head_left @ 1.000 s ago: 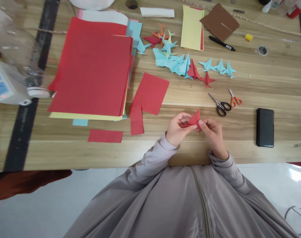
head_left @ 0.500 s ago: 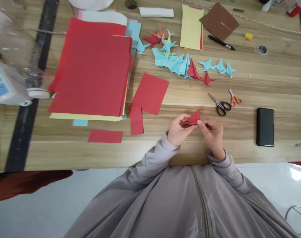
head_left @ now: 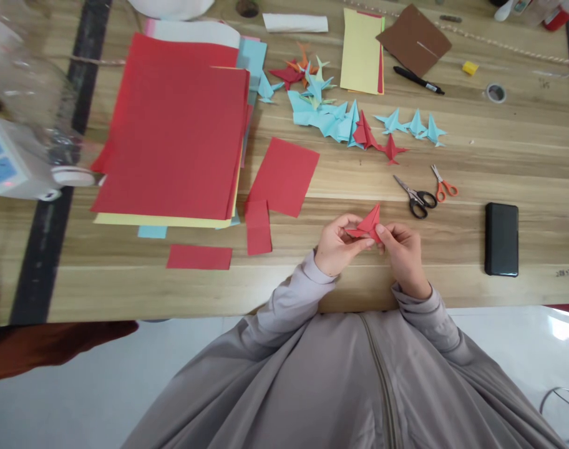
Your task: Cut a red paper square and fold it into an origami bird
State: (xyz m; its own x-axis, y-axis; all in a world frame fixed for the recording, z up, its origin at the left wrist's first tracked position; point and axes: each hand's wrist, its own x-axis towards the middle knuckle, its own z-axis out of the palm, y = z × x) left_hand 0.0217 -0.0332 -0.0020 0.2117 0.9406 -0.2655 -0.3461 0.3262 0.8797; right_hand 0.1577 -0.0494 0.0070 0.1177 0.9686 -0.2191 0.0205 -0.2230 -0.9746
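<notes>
A small red folded paper piece [head_left: 369,223], with pointed flaps, is held between both hands above the table's front part. My left hand [head_left: 338,245] pinches its left side, thumb below it. My right hand [head_left: 402,252] grips its right edge between thumb and fingers. Parts of the fold are hidden behind the fingers. Beyond the hands lie black-handled scissors [head_left: 416,198] and smaller orange-handled scissors [head_left: 442,184]. Farther back are a row of light-blue paper cranes [head_left: 416,125] and a red paper crane [head_left: 392,150].
On the left lies a large stack of red paper [head_left: 176,137], near a red sheet [head_left: 284,178] and red strips [head_left: 199,257]. A black phone-like slab [head_left: 501,239] lies at right. Behind are a yellow paper pad [head_left: 362,53], brown paper [head_left: 414,40], a pen [head_left: 418,81] and a tape roll [head_left: 496,93].
The red folded paper has turned slightly, and its flaps show more openly, with a bit more of it at my right thumb. My hands have barely shifted.
</notes>
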